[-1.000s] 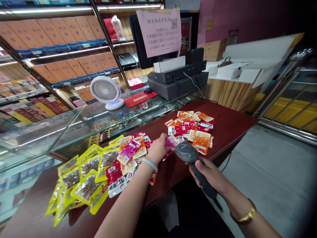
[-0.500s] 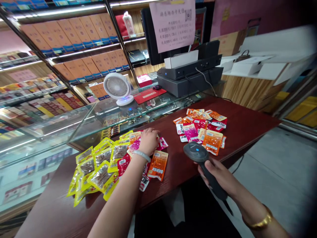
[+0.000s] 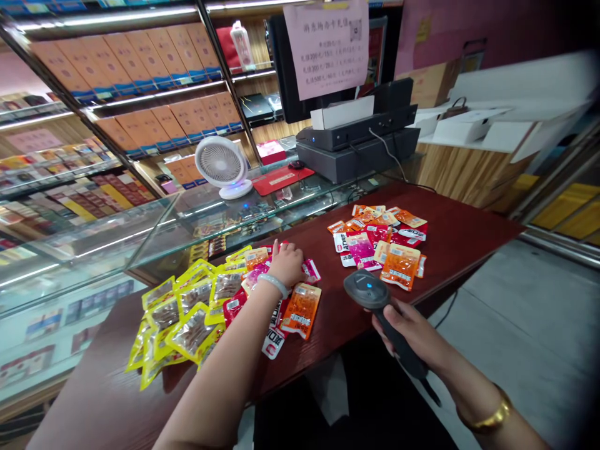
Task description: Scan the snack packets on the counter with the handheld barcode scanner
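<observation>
On my feed, I'm gripping the scanner with my right hand, fingers wrapped; my left hand, half-curled, is lying over mixed packets on the table. Whether it's holding any, I can't tell.

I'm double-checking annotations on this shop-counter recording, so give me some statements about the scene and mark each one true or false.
1. The right hand holds a scanner. True.
2. The gold bangle is on the left wrist. False: the gold bangle is on the right wrist.
3. The yellow packets lie to the left of the left hand. True.
4. A pink sheet hangs in front of the monitor. True.
5. The white fan is right of the monitor. False: the white fan stands to its left.
</observation>
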Available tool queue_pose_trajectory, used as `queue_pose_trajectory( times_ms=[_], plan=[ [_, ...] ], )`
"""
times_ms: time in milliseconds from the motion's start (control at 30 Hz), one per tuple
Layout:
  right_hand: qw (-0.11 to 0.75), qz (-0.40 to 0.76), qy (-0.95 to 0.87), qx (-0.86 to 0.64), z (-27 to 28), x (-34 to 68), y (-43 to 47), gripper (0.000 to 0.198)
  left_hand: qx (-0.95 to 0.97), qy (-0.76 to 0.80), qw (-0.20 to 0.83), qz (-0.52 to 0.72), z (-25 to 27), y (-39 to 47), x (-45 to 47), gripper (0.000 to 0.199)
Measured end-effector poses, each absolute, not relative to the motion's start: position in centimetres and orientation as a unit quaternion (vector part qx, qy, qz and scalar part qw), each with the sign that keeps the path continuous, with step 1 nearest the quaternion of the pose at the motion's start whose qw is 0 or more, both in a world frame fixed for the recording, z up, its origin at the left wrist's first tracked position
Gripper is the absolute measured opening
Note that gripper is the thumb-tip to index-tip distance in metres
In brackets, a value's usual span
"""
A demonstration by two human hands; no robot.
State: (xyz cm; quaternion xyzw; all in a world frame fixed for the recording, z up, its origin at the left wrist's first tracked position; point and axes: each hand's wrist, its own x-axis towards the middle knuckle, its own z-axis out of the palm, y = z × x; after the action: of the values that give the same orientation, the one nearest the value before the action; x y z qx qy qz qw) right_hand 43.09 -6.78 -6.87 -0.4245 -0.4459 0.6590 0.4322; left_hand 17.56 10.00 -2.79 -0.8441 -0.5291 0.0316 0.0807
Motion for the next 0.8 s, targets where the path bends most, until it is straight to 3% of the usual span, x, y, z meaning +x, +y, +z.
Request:
queue_pose_trajectory(
  times_ms=[167,400,533,667,800],
  plan=[
    [0.428,0.656,-0.441,-0.438,-6.7,43.3,-7.1,0.046,-0.844,-0.533,0.041,0.037,-1.4,10.2,17.9,0.039],
    [0.433,0.662,-0.442,-0.423,-7.1,43.7,-7.6,0.044,-0.825,-0.562,0.052,0.019,1.8,3.8,17.4,0.036],
    [0.420,0.673,-0.459,-0.400,-6.9,43.2,-7.5,0.044,-0.805,-0.583,0.055,0.095,0.4,-1.2,16.8,0.045],
    [0.405,0.687,-0.470,-0.378,-6.7,42.1,-7.2,0.043,-0.796,-0.598,0.077,0.044,-1.8,-3.2,17.0,0.041],
    [0.391,0.695,-0.483,-0.361,-6.9,41.5,-6.8,0.047,-0.773,-0.633,0.008,0.029,-2.6,-3.2,17.6,0.040]
  ],
)
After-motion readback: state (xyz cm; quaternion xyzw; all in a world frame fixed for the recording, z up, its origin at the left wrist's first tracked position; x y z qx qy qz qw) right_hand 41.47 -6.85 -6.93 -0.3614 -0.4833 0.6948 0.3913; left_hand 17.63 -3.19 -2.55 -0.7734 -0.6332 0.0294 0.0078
